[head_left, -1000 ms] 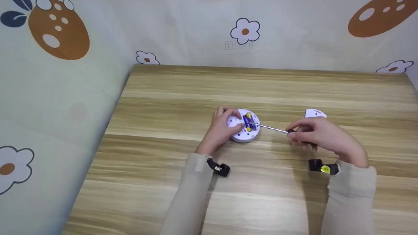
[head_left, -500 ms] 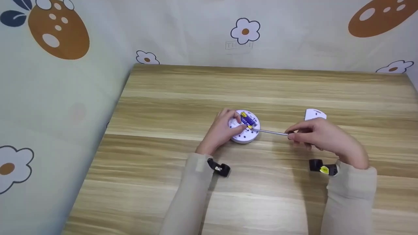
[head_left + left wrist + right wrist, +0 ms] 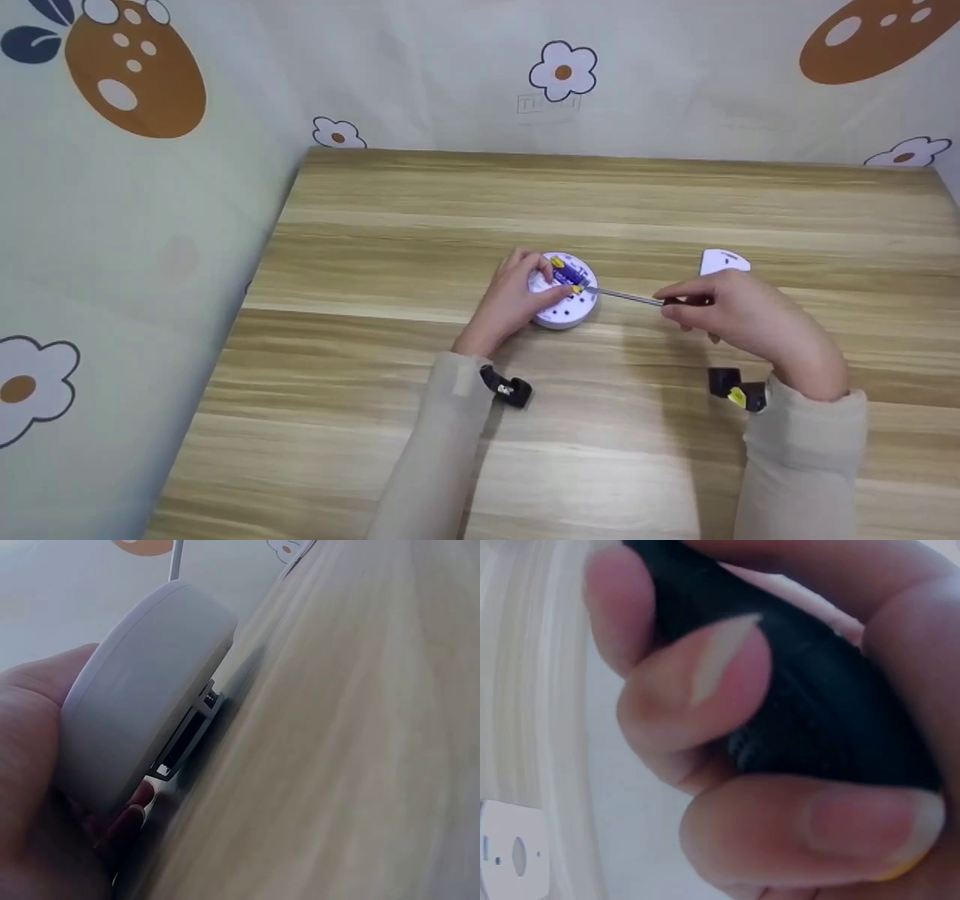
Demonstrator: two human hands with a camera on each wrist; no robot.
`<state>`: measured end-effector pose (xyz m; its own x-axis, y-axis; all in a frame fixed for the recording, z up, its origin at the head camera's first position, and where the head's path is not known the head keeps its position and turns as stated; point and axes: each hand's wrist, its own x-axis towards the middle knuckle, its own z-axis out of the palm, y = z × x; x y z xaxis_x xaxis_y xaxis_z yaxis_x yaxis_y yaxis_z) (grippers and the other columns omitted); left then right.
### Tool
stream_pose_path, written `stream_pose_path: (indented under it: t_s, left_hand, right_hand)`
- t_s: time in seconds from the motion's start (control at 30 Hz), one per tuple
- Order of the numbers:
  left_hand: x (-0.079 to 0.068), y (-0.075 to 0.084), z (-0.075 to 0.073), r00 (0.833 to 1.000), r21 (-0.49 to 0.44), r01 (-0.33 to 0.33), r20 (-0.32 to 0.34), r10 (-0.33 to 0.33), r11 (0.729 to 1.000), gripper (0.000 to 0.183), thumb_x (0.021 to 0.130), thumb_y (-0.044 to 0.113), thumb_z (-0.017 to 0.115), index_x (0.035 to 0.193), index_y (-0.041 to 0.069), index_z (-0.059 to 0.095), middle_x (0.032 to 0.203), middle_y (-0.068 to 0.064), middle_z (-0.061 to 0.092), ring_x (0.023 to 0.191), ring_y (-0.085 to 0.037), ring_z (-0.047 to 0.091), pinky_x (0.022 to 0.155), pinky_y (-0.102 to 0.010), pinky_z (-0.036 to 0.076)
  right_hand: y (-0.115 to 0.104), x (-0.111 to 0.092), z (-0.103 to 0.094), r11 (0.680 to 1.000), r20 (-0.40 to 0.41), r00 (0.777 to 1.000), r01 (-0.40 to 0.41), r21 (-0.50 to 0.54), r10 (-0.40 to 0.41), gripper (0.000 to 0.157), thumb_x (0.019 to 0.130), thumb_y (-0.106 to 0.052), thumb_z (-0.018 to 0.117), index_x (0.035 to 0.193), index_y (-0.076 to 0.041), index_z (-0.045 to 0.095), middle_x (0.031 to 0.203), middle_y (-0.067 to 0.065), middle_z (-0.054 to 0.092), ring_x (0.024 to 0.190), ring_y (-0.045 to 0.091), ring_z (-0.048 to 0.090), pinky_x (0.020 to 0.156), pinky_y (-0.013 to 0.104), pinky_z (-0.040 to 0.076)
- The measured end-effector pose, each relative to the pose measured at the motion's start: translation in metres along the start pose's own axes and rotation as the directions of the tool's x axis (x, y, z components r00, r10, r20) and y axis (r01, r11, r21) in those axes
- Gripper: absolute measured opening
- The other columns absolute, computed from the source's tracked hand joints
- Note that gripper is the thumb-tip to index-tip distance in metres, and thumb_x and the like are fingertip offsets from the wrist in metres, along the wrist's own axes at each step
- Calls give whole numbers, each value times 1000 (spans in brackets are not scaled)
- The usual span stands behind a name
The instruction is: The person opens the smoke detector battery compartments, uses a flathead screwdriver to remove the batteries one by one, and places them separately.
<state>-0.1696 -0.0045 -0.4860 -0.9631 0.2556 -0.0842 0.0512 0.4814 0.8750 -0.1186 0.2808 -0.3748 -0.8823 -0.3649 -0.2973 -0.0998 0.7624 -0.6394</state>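
Note:
My left hand [image 3: 511, 292] grips a round white device [image 3: 564, 319], its thumb lying over the top face and its fingers around the far side. Purple-and-yellow batteries [image 3: 568, 271] show in the device's upturned face. A dark slotted part [image 3: 187, 733] sticks out from its underside in the left wrist view. From the right, my right hand [image 3: 739, 311] holds a screwdriver [image 3: 626, 295] by its dark handle [image 3: 832, 712], fingers wrapped around it. The metal shaft reaches across to the device, its tip right at the lower end of the batteries, near the left thumb.
A white fan-shaped cover [image 3: 721, 261] with small holes lies on the wooden table [image 3: 420, 202], just beyond the right hand. Patterned cloth walls [image 3: 450, 67] stand along the back and left of the table. A black wrist camera [image 3: 507, 387] sits at the left cuff.
The device has turned counterclockwise under the left hand, so the batteries now slant. The screwdriver tip has moved from the middle of the batteries to their lower end.

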Motion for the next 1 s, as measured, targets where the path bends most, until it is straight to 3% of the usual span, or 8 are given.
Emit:
stream_pose_path:
  t_s: [0.27, 0.47, 0.53, 0.7, 0.8, 0.9, 1.0]
  left_hand:
    - [-1, 3, -1, 1000, 18, -4, 17, 3, 1000, 28, 97, 24, 86, 98, 16, 59, 133, -8, 65, 135, -28, 54, 122, -45, 38]
    - [0, 4, 1, 1000, 39, -2, 23, 1, 999, 30, 96, 25, 86, 96, 17, 58, 125, -7, 67, 126, -28, 56, 118, -45, 38]
    - [1, 3, 2, 1000, 46, -14, 21, 13, 999, 30, 96, 25, 86, 96, 17, 58, 124, -7, 66, 126, -28, 56, 119, -46, 37]
    - [1, 2, 3, 999, 51, -33, 17, 32, 998, 31, 96, 26, 87, 95, 17, 57, 125, -8, 67, 127, -29, 56, 121, -47, 36]
    - [1, 2, 3, 999, 47, -32, 19, 31, 998, 31, 96, 25, 87, 95, 17, 57, 127, -8, 66, 128, -29, 56, 122, -48, 36]
    - [1, 1, 1, 999, 29, -25, 21, 24, 999, 31, 96, 24, 87, 95, 18, 57, 128, -7, 66, 129, -28, 56, 121, -48, 36]
    - [1, -1, 0, 1000, -15, -7, 15, 7, 1000, 31, 96, 21, 88, 95, 17, 57, 125, -5, 64, 126, -27, 57, 118, -45, 42]
  right_hand:
    - [-16, -1, 5, 995, -22, 999, -34, -96, 32, 35, 105, -19, 74, 132, 2, 78, 83, -2, 72, 66, 16, 57, 57, 29, 46]
    - [-32, -8, 14, 963, -141, 989, 6, -271, -46, 27, 102, -20, 77, 123, -6, 84, 99, 9, 84, 79, 21, 68, 69, 44, 54]
    - [-40, -11, 19, 948, -174, 983, 4, -319, -63, 23, 101, -18, 77, 120, -8, 86, 97, 9, 83, 77, 23, 68, 67, 47, 54]
    - [-56, -15, 30, 926, -222, 974, -36, -377, -52, 18, 100, -14, 75, 113, -11, 88, 82, 4, 76, 69, 27, 63, 59, 50, 52]
    - [-63, -15, 34, 918, -241, 969, -49, -393, -52, 13, 100, -14, 74, 99, -14, 87, 70, 0, 67, 65, 26, 59, 55, 48, 48]
    - [-66, -14, 36, 915, -247, 967, -45, -401, -61, 18, 100, -13, 72, 85, -20, 79, 63, -5, 53, 62, 24, 53, 52, 43, 41]
    - [-63, -11, 37, 916, -244, 965, -12, -400, -94, 19, 100, -11, 72, 85, -20, 79, 63, -6, 52, 62, 22, 51, 54, 41, 40]
